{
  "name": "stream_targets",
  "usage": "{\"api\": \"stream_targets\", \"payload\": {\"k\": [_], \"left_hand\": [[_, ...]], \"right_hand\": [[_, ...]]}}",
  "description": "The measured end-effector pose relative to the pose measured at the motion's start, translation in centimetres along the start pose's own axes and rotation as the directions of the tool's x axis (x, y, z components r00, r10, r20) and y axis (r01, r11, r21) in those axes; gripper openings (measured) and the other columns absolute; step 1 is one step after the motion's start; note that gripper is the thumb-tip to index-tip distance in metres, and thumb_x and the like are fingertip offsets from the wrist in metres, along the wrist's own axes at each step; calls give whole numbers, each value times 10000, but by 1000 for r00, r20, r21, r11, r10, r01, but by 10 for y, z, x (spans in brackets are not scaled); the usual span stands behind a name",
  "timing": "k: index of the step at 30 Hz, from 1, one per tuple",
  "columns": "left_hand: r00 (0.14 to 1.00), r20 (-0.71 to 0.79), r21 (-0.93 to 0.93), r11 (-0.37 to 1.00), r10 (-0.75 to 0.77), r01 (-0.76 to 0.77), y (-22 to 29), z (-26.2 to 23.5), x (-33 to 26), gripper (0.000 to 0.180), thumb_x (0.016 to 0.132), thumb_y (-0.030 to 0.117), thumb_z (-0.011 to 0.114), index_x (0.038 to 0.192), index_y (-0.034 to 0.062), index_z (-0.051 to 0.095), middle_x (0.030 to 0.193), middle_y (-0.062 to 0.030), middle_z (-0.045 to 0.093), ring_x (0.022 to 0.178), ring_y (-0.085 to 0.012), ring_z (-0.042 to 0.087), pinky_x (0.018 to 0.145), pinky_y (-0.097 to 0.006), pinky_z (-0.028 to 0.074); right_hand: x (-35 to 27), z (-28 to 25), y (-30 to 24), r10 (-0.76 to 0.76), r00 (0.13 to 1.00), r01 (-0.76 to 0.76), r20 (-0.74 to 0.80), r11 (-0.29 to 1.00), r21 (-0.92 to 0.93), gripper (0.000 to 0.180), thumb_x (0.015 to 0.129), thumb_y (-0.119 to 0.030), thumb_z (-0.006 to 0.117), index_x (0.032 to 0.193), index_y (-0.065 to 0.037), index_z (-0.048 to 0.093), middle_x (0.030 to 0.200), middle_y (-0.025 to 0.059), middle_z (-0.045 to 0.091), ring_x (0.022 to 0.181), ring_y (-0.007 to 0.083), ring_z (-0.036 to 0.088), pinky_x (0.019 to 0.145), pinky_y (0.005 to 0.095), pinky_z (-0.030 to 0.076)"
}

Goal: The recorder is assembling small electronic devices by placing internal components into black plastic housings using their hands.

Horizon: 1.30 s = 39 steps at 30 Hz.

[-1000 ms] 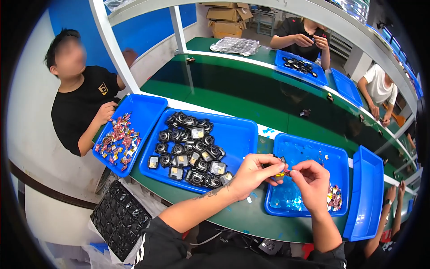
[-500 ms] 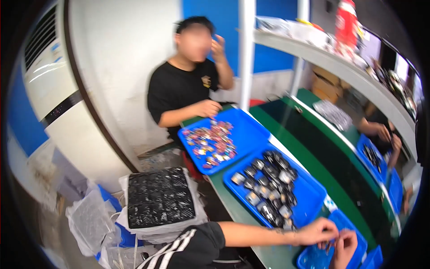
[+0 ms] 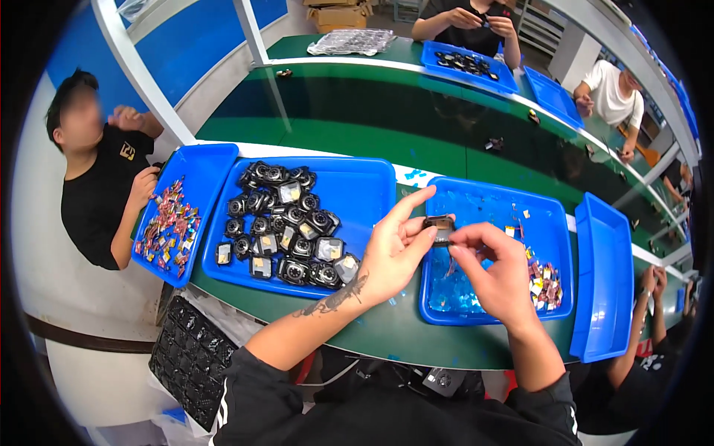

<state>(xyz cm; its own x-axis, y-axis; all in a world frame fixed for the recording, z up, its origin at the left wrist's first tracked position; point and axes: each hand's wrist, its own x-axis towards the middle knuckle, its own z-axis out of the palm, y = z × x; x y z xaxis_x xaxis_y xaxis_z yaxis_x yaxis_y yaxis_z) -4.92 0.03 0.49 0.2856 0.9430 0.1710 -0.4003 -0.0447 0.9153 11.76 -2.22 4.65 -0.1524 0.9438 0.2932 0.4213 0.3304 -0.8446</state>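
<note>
My left hand (image 3: 398, 253) holds a small black watch case (image 3: 440, 226) between thumb and fingers, its hollow side partly showing. At the case's right edge, the thumb and forefinger of my right hand (image 3: 494, 267) are pinched together; what lies between them is hidden. Both hands are over the left part of a blue tray (image 3: 559, 223), which holds blue film scraps (image 3: 454, 293) and small pink and yellow pieces (image 3: 547, 288). Left of it, another blue tray (image 3: 361, 178) carries many similar black watch cases (image 3: 279, 223).
At far left, a person in black (image 3: 97, 186) reaches toward a blue tray (image 3: 217, 160) of small pink parts. A narrow blue tray (image 3: 606, 297) stands at right. Beyond the dark green conveyor belt (image 3: 357, 111), others work at trays. Stacked black moulded trays (image 3: 192, 360) stand lower left.
The view has swung right, bringing my hands and the tray to the middle. The black watch case between my fingers now shows. The person at left still has one hand raised.
</note>
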Motion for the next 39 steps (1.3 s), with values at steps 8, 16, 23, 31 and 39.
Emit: {"api": "stream_targets", "payload": {"k": [8, 16, 23, 31, 39], "left_hand": [[986, 157, -33, 998, -48, 53, -3, -1, -5, 448, 950, 6, 496, 1387, -22, 403, 1317, -138, 518, 1217, -176, 501, 1032, -319, 403], [987, 163, -38, 999, -9, 15, -1, -2, -3, 491, 924, -56, 490, 1398, -49, 366, 1358, -164, 486, 1254, -201, 471, 1057, -324, 379], [977, 210, 13, 999, 28, -32, 0, -1, -3, 485, 934, -53, 461, 1407, -47, 354, 1392, -162, 457, 1252, -195, 473, 1059, -323, 375], [979, 198, 70, 996, 41, -56, 0, 1, -8, 474, 945, -34, 461, 1407, -50, 352, 1396, -161, 455, 1249, -195, 476, 1049, -319, 381], [989, 142, 22, 998, 50, -53, -1, 2, -5, 430, 934, -24, 485, 1353, -70, 400, 1356, -207, 477, 1192, -219, 528, 992, -322, 443]], "right_hand": [[1, -1, 4, 39, 994, -41, -102, 999, -25, 81, 776, 24, 692, 827, -3, 636, 727, 50, 634, 566, 95, 517, 502, 240, 413], [7, 0, -7, -78, 993, 76, -91, 997, -22, 91, 762, 24, 709, 803, -1, 632, 696, 71, 622, 549, 113, 508, 496, 240, 411], [9, 1, -9, -59, 995, 60, -81, 998, 11, 68, 777, 22, 698, 819, 13, 645, 695, 78, 633, 551, 113, 514, 503, 238, 415], [14, -1, -8, -120, 991, 114, -54, 988, -100, 112, 748, -10, 723, 759, -13, 611, 674, 64, 617, 553, 133, 502, 510, 255, 406], [15, -4, -1, -117, 991, 102, -67, 975, -200, 242, 692, -45, 788, 770, -24, 560, 690, 61, 571, 624, 155, 545, 619, 280, 468]]}}
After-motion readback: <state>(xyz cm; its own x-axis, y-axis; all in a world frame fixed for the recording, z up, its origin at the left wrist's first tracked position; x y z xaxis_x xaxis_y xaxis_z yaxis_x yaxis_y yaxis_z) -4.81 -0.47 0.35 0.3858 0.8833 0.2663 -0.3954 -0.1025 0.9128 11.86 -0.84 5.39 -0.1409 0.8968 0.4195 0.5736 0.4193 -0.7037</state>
